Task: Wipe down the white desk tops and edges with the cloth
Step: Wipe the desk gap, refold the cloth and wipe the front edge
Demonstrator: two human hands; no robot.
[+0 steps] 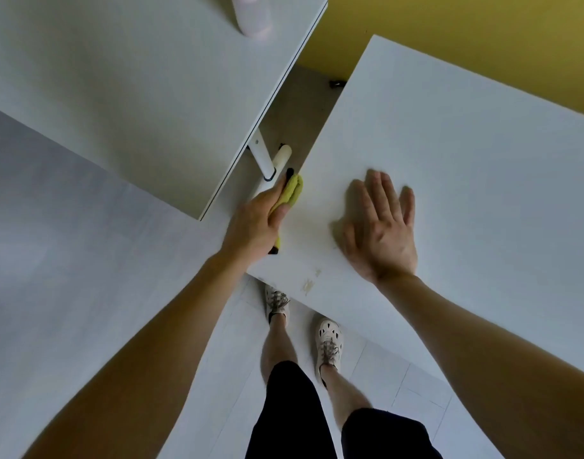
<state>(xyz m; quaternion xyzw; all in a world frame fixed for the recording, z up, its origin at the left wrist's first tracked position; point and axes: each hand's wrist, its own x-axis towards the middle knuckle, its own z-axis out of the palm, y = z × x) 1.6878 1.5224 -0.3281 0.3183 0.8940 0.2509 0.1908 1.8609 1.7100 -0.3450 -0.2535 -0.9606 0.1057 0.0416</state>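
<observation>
My left hand (259, 220) grips a folded yellow-green cloth (292, 192) and holds it against the left edge of the right-hand white desk (466, 154). Most of the cloth is hidden under my fingers. My right hand (381, 226) lies flat on that desk top, fingers straight and spread, a little right of the cloth. A second white desk (134, 94) stands to the upper left, and a third white top (68, 260) runs under my left forearm. Small yellowish stains (310, 283) mark the right desk near its front corner.
A narrow gap between the desks shows white desk legs (267, 160) and grey floor. A pale cylindrical container (252, 14) stands on the upper-left desk. A yellow wall (466, 34) is behind. My feet in light shoes (328, 339) stand on the tiled floor below the desk corner.
</observation>
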